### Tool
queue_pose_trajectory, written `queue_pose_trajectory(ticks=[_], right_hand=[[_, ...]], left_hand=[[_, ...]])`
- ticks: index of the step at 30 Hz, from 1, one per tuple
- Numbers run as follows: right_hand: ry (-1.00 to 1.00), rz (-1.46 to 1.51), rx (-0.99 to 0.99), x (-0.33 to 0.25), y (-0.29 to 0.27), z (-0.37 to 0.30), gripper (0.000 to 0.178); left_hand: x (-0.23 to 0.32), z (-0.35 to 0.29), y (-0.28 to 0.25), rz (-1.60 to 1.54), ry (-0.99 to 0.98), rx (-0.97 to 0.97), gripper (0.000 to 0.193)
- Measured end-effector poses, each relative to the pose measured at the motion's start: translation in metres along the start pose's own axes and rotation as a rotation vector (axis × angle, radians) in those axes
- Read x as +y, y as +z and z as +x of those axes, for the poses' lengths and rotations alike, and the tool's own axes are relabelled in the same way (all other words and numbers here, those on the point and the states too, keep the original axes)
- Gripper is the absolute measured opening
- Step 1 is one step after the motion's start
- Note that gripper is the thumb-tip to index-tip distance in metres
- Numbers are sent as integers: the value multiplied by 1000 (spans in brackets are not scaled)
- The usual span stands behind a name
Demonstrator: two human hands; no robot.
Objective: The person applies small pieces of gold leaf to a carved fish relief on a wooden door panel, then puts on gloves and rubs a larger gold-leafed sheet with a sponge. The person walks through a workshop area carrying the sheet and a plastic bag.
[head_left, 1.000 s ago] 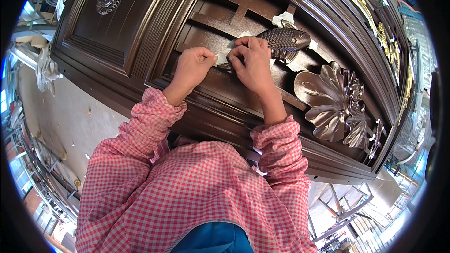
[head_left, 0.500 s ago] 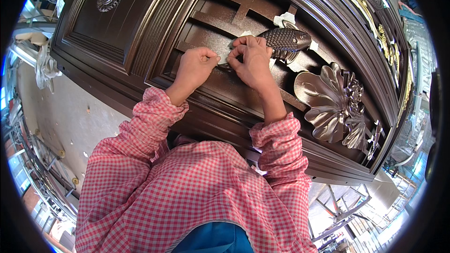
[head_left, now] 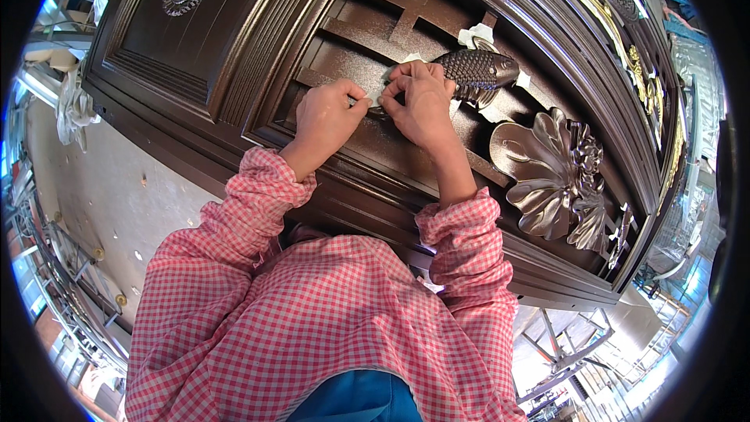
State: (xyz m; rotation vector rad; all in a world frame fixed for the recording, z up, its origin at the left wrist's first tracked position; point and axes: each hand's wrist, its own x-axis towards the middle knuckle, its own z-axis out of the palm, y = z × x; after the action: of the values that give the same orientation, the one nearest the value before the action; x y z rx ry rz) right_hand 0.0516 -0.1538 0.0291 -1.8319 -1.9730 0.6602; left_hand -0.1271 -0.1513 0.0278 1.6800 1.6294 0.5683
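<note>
1. The dark brown panel spans the far side.
2. On its right, a leaf-shaped ornament lies nearer than the fish.
3. The scaly brown fish sits in the recess, head to the right.
4. The right hand bends thumb and fingers at its tail end; grip unclear.
5. The left hand curls, thumb and forefinger close together; whether they hold the whitish scrap between the hands, I cannot tell.

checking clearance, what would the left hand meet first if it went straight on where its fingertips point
Likely the pale scrap, then the right hand; depth there is unclear.
</note>
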Motion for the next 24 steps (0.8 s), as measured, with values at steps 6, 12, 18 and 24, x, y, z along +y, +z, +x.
queue_pose_trajectory(ticks=[6,12,18,24], right_hand=[[-35,-4,50,-3,-1,0,9],[-53,-45,29,-3,-1,2,11],[41,254,225,9,-13,-10,27],[194,294,361,20,-22,-55,17]], left_hand=[[-5,-1,3,54,88,39,16],[1,8,-3,216,42,-70,28],[15,28,-22,345,-26,-261,47],[29,43,-22,401,17,-372,44]])
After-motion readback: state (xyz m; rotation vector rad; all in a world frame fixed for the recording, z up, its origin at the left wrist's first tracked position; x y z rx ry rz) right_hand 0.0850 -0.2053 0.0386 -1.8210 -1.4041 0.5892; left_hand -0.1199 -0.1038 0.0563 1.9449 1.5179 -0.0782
